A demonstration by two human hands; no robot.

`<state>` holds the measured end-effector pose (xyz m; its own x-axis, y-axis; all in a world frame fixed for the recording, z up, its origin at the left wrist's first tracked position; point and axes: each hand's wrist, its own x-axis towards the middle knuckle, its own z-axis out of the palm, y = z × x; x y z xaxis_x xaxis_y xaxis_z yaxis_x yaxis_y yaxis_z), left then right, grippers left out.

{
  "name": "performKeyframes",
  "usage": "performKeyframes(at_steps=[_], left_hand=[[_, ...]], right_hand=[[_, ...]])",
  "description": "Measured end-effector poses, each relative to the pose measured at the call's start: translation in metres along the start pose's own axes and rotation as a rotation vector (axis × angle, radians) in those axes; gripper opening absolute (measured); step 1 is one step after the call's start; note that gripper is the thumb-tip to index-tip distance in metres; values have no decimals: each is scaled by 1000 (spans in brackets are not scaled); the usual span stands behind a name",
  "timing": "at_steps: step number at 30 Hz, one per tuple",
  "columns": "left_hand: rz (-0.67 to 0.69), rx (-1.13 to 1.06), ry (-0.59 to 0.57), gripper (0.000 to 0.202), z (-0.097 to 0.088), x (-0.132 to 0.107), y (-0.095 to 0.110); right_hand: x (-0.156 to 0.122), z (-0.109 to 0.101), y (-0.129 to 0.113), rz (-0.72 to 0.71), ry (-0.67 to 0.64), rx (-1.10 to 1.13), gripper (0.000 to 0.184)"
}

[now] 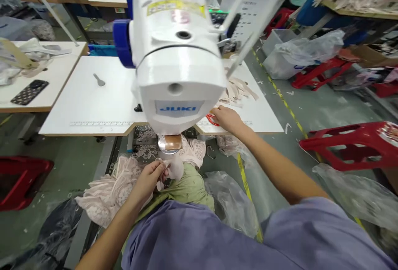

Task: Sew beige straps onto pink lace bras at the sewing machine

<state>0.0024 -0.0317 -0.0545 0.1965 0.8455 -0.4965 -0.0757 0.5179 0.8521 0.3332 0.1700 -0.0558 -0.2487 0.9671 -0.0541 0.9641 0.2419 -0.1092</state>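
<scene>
My left hand (pixel 154 174) pinches a thin pale beige fabric piece (pixel 176 168), held just below the small arm end (pixel 169 142) of the white JUKI sewing machine (pixel 182 71). Beside that hand, to the left, a bunch of beige lace garments (pixel 115 187) hangs in a heap. More lace fabric (pixel 194 150) lies behind the arm end, over my green-clad lap. At the right part of the white table (pixel 93 96), my right hand (pixel 226 117) is closed at the red handles of a pair of scissors (pixel 212 119); their blades are hidden.
Beige fabric strips (pixel 238 90) lie on the table behind my right hand. A grey spoon-shaped tool (pixel 99 80) is on its left part, and a phone (pixel 30 92) on the neighbouring table. Red stools (pixel 351 143) and plastic bags (pixel 231 199) stand or lie on the floor.
</scene>
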Motion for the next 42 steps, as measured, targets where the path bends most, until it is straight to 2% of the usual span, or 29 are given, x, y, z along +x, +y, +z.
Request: performKeyframes(at_steps=[2, 5, 7, 9, 12, 16, 20, 23, 27, 30, 34, 42], left_hand=[[-19, -98, 7, 35, 0, -3, 2], [-44, -234, 9, 35, -2, -6, 3], [-55, -298, 9, 37, -2, -6, 3], [-61, -328, 7, 37, -1, -6, 4], [-61, -314, -2, 36, 2, -6, 6], [-55, -227, -13, 33, 5, -8, 6], [-54, -133, -16, 28, 3, -11, 2], [-35, -109, -7, 24, 0, -12, 0], [-34, -163, -29, 22, -3, -15, 2], [-44, -235, -36, 29, -3, -15, 4], [-28, -275, 17, 36, -3, -13, 1], [73, -127, 116, 36, -1, -13, -9]], right_hand=[[-25, 2, -6, -18, -13, -8, 38], [-89, 5, -24, 24, 81, 132, 40], [-138, 2, -44, 4, 20, 298, 36], [-180, -1, -69, -110, -96, 427, 36], [-211, -4, -108, -202, -161, 477, 35], [-203, 1, -136, -220, -137, 484, 33], [-188, 9, -140, -281, -159, 525, 31], [-187, 11, -137, -295, -200, 565, 29], [-198, 13, -128, -169, -228, 624, 26], [-207, 14, -126, -84, -200, 721, 31], [-211, 13, -135, -109, -232, 746, 44], [-193, 14, -160, -111, -269, 745, 41]])
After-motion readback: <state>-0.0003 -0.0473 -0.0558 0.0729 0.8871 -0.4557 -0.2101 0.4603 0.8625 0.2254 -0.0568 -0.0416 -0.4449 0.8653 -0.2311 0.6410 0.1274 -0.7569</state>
